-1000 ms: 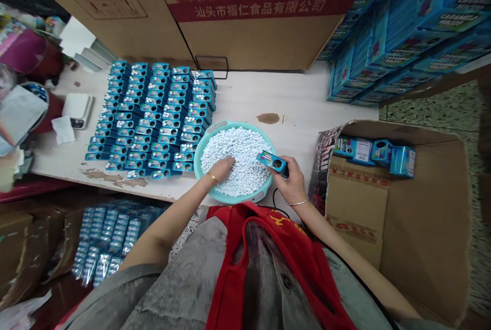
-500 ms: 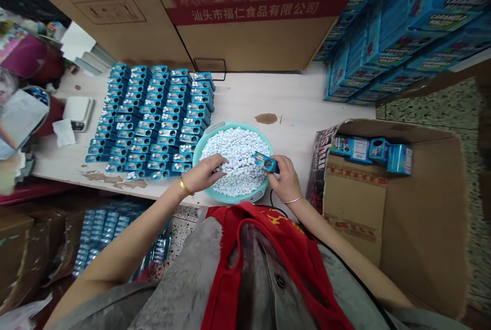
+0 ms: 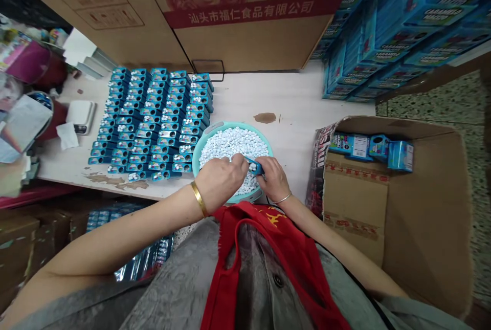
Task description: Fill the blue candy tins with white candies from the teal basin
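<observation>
Tin: sm. blue candy tin (image 3: 254, 167), 1, clamped by R hand (image 3: 274, 179)
Hands: together; L hand (image 3: 220, 184) over white candies (image 3: 226, 146)
Basin: teal basin (image 3: 231, 125), 1
Carton: cardboard carton (image 3: 422, 227), 3 tins (image 3: 379, 147) seen

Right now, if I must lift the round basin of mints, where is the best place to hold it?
Hold the teal basin by its two pale rim tabs, which sit opposite each other, one at the far left and one near you. Come from above with both hands: it is full of mints, and blue tins stand close along its left side.
</observation>
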